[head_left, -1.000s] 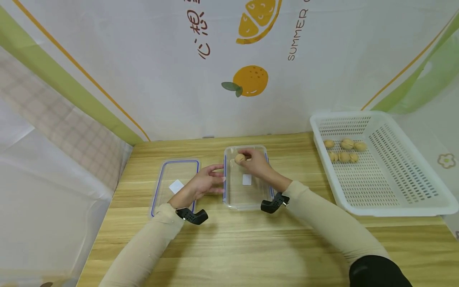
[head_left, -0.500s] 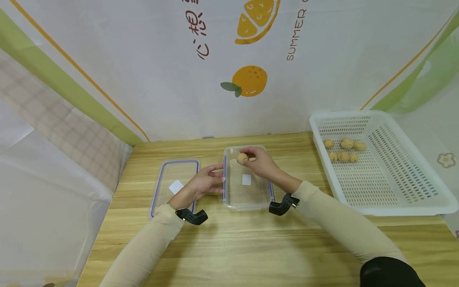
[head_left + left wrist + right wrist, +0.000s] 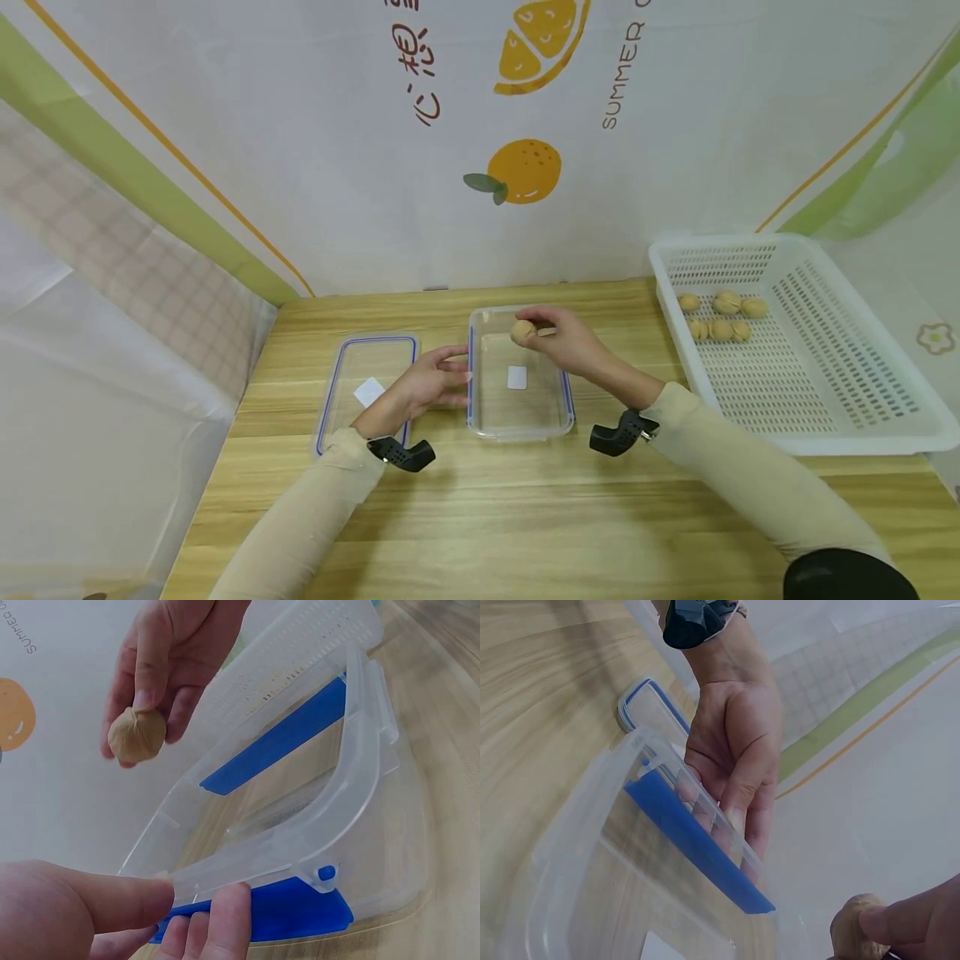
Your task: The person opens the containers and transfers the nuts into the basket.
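Observation:
My right hand point(image 3: 566, 342) pinches a tan walnut point(image 3: 137, 735) between thumb and fingers, above the far right part of a clear plastic food container point(image 3: 521, 435). The container has blue side latches and a white label on its floor; no nuts show inside it. My left hand point(image 3: 431, 385) holds the container's left side. Its thumb lies at the rim and its fingers are against the blue latch point(image 3: 300, 907), as the left wrist view shows. A clear lid point(image 3: 378, 358) with a blue seal lies flat to the left, partly covered by my left hand and wrist.
On the right stands a white slotted basket point(image 3: 832, 444), with several walnuts point(image 3: 720, 330) grouped at its far left side. Behind the wooden table point(image 3: 487, 517) hangs a white cloth point(image 3: 337, 167) printed with fruit.
My right hand has drawn back to the right and lifted a little, with the walnut still in its fingers. The left hand and the container have stayed in place.

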`<state>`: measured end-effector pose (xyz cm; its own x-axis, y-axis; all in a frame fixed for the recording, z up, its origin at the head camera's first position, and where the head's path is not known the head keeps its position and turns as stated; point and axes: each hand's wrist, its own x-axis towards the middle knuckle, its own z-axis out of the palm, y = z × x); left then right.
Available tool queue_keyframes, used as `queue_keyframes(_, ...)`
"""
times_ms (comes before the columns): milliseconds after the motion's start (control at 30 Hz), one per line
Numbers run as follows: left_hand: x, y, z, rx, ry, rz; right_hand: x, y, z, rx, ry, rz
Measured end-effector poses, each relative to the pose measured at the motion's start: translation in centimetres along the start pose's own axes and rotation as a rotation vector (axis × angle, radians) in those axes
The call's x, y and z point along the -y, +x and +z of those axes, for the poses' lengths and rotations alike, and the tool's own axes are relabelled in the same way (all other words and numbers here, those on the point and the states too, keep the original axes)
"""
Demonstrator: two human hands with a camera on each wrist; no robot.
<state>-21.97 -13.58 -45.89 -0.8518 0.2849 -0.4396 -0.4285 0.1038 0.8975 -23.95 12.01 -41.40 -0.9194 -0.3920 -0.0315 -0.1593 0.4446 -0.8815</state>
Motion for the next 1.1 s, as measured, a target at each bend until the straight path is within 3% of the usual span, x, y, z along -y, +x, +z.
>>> queue_keyframes(267, 0.0, -0.2, 0.1, -0.001, 0.004, 0.008, -0.2, -0.9, -1.6, 0.023, 0.028, -0.056)
queue_keyframes(1100, -0.1, -0.2, 0.3, 0.003, -0.012, 0.007, -0.9, -3.9, -8.2, 0.042, 0.075, -0.086)
